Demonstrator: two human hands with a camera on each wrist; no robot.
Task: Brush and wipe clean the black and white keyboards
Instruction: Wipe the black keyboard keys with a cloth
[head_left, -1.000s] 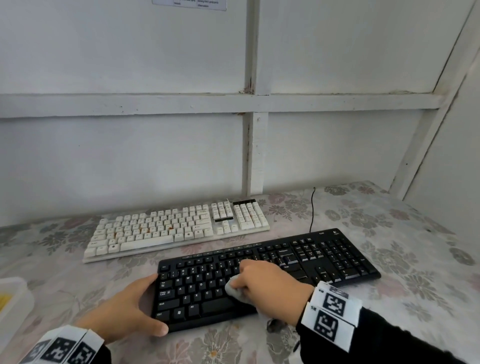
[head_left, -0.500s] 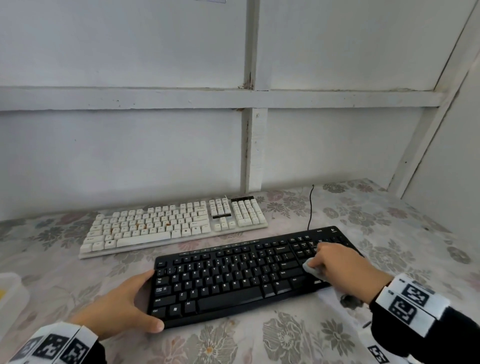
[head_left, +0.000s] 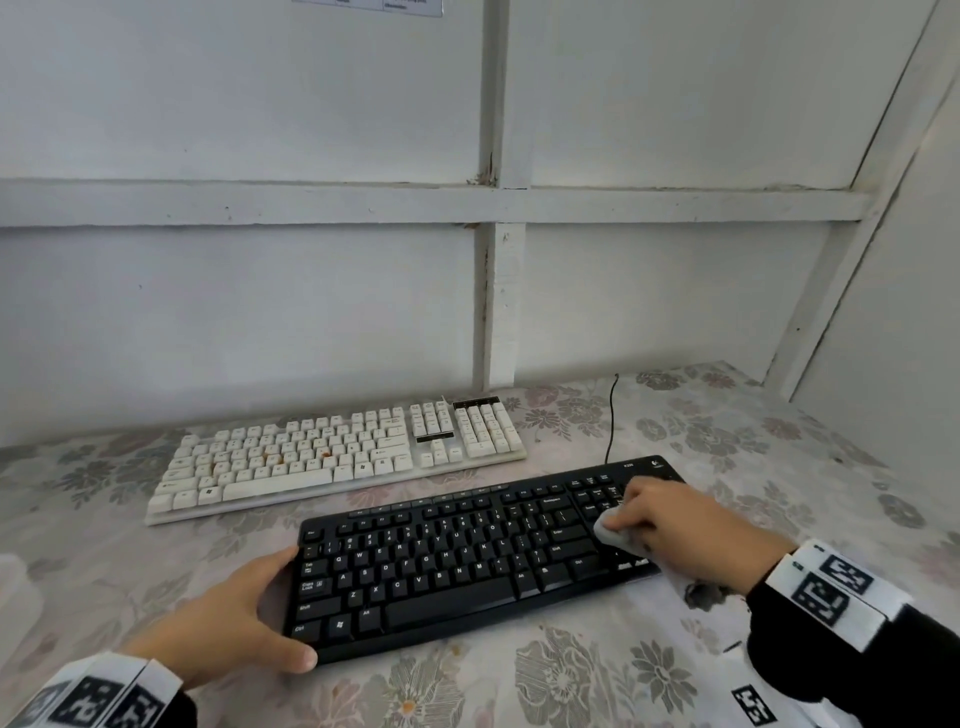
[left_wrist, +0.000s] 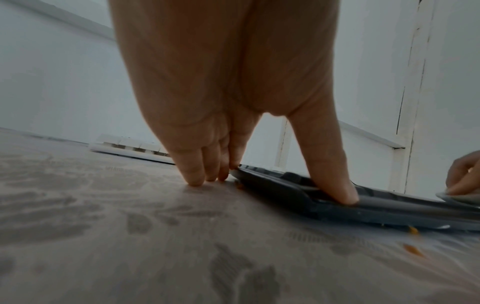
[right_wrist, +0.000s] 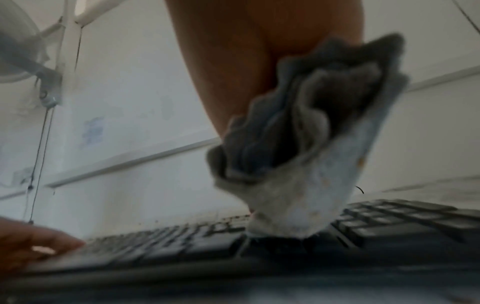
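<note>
The black keyboard lies near the table's front, and the stained white keyboard lies behind it to the left. My left hand braces the black keyboard's left end. Its straight fingers touch the table against the edge, and its thumb presses on the front corner. My right hand grips a bunched grey-white cloth and presses it on the keys by the number pad. The right wrist view shows the cloth hanging from the palm onto the black keyboard.
A floral tablecloth covers the table. The black keyboard's cable runs back toward the white wall. A pale container sits at the left edge. Orange crumbs lie in front of the keyboard. The walls meet close on the right.
My right hand has swept the cloth from the middle of the black keyboard to its right end. The left hand has stayed at the left end.
</note>
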